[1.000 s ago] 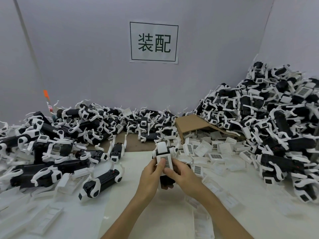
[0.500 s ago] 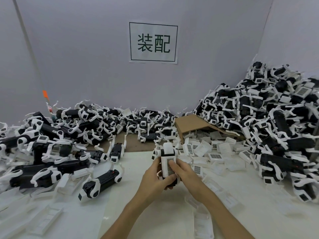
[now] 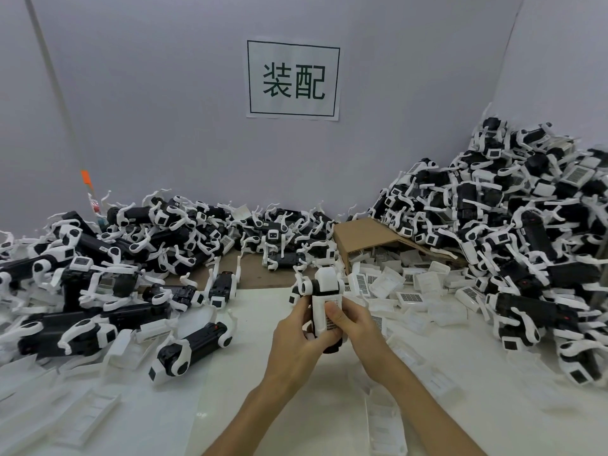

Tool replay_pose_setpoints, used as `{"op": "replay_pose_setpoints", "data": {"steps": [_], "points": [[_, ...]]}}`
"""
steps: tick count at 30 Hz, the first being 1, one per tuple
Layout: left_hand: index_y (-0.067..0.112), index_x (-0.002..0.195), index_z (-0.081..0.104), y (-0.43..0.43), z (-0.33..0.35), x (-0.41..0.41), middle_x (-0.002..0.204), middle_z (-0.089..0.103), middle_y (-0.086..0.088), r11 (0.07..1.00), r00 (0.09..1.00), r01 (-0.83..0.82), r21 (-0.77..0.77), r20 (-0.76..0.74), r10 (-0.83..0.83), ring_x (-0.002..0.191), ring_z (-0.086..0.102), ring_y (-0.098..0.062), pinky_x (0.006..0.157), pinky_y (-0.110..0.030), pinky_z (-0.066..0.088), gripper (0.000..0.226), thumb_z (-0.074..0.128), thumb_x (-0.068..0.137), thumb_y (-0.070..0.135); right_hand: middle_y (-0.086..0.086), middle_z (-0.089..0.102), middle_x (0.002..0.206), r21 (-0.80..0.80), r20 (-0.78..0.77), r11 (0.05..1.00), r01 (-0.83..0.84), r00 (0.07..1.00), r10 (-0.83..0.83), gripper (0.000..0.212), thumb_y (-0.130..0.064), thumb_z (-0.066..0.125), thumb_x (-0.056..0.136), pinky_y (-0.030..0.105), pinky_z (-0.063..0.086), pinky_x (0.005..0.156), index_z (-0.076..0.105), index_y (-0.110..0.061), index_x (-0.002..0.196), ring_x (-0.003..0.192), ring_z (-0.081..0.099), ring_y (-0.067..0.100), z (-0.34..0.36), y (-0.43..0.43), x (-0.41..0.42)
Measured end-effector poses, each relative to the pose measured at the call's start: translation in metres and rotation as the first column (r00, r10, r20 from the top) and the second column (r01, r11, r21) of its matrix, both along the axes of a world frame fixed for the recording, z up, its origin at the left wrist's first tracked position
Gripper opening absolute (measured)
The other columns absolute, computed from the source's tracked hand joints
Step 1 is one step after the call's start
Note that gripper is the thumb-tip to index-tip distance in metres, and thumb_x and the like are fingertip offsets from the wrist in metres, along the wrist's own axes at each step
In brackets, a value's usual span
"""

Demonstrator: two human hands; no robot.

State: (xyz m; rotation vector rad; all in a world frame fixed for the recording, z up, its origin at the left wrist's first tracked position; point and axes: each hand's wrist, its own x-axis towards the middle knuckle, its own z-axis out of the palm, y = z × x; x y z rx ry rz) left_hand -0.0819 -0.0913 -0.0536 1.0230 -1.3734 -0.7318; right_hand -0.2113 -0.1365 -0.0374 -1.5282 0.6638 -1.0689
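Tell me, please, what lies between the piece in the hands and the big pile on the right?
In the head view, loose white grille covers lie strewn on the table between the held black-and-white piece and the pile.

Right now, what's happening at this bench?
A person holds one black-and-white robot-dog unit upright over the white table. The left hand grips its side; the right hand grips it too, fingers on its white grille cover. Like units lie heaped in a left pile and a taller right pile, with loose covers beside a cardboard box.
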Motion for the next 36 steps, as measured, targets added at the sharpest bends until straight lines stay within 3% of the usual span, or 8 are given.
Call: {"op": "replay_pose_setpoints", "data": {"steps": [5, 9, 16, 20, 22, 29, 32, 36], "points": [[0.040, 0.138, 0.040, -0.003, -0.008, 0.005, 0.093, 0.074, 0.016, 0.994, 0.937, -0.092, -0.058, 0.334, 0.106, 0.082, 0.072, -0.005, 0.073, -0.032, 0.060, 0.061, 0.067, 0.084, 0.050, 0.012, 0.073, 0.112, 0.074, -0.009, 0.996, -0.055, 0.998, 0.055, 0.045, -0.053, 0.069, 0.082, 0.053, 0.051, 0.095, 0.071, -0.023, 0.116, 0.107, 0.067, 0.034, -0.003, -0.002, -0.002], [0.037, 0.140, 0.041, -0.003, -0.007, 0.006, 0.092, 0.075, 0.018, 0.998, 0.961, -0.041, -0.045, 0.272, 0.052, 0.076, 0.074, -0.004, 0.070, -0.028, 0.061, 0.057, 0.057, 0.089, 0.056, 0.006, 0.076, 0.100, 0.065, -0.014, 0.998, -0.010, 1.000, 0.010, 0.050, -0.061, 0.074, 0.072, 0.023, 0.053, 0.072, 0.074, -0.026, 0.107, 0.090, 0.071, 0.018, -0.001, 0.000, 0.000], [0.037, 0.141, 0.044, 0.000, -0.006, -0.004, 0.107, 0.075, 0.008, 0.997, 0.993, 0.049, -0.059, 0.113, -0.042, 0.091, 0.075, -0.013, 0.075, -0.029, 0.062, 0.045, 0.059, 0.099, 0.038, 0.007, 0.077, 0.093, 0.025, 0.011, 0.996, 0.090, 0.996, -0.090, 0.025, -0.042, 0.074, 0.077, 0.024, 0.057, 0.073, 0.078, -0.025, 0.094, 0.091, 0.074, 0.021, 0.001, -0.001, -0.003], [0.037, 0.139, 0.048, 0.001, -0.005, -0.004, 0.101, 0.076, 0.005, 0.998, 0.996, 0.037, -0.059, 0.081, -0.033, 0.086, 0.076, -0.017, 0.070, -0.031, 0.062, 0.042, 0.059, 0.099, 0.037, 0.011, 0.076, 0.086, -0.017, 0.030, 0.996, 0.091, 0.995, -0.091, 0.030, -0.050, 0.075, 0.074, 0.030, 0.059, 0.064, 0.078, -0.023, 0.087, 0.079, 0.074, 0.025, 0.005, 0.003, -0.002], [0.041, 0.136, 0.049, 0.002, -0.005, -0.004, 0.101, 0.076, 0.006, 0.998, 0.996, 0.017, -0.056, 0.094, -0.011, 0.086, 0.075, -0.016, 0.070, -0.034, 0.062, 0.039, 0.059, 0.098, 0.039, 0.010, 0.076, 0.082, -0.021, 0.032, 0.997, 0.075, 0.997, -0.075, 0.026, -0.049, 0.074, 0.076, 0.029, 0.058, 0.060, 0.078, -0.024, 0.083, 0.074, 0.074, 0.024, 0.006, 0.004, -0.003], [0.033, 0.129, 0.050, -0.003, -0.004, 0.011, 0.099, 0.073, 0.012, 0.992, 0.928, -0.126, -0.013, 0.351, 0.123, 0.086, 0.070, -0.007, 0.078, -0.039, 0.059, 0.050, 0.057, 0.086, 0.056, 0.013, 0.073, 0.114, 0.119, -0.007, 0.990, -0.073, 0.997, 0.074, 0.037, -0.048, 0.053, 0.097, 0.027, 0.055, 0.085, 0.074, -0.023, 0.113, 0.107, 0.070, 0.027, 0.003, 0.002, -0.006], [0.028, 0.134, 0.050, -0.002, -0.004, 0.011, 0.102, 0.074, 0.011, 0.997, 0.966, -0.068, 0.042, 0.254, 0.055, 0.091, 0.072, -0.007, 0.081, -0.036, 0.060, 0.062, 0.057, 0.083, 0.061, 0.010, 0.074, 0.114, 0.143, -0.017, 0.988, -0.060, 0.998, 0.063, 0.043, -0.049, 0.047, 0.099, 0.029, 0.055, 0.088, 0.073, -0.020, 0.116, 0.108, 0.070, 0.025, 0.003, 0.001, -0.005], [0.026, 0.131, 0.058, -0.002, -0.002, 0.004, 0.102, 0.075, 0.008, 0.999, 1.000, 0.002, 0.048, 0.000, -0.002, 0.094, 0.073, -0.012, 0.072, -0.025, 0.059, 0.041, 0.057, 0.094, 0.044, 0.003, 0.078, 0.097, 0.044, -0.069, 0.997, 0.064, 0.996, -0.060, 0.049, -0.054, 0.050, 0.088, 0.024, 0.056, 0.074, 0.074, -0.014, 0.105, 0.093, 0.074, 0.016, 0.002, 0.000, 0.001]]}}
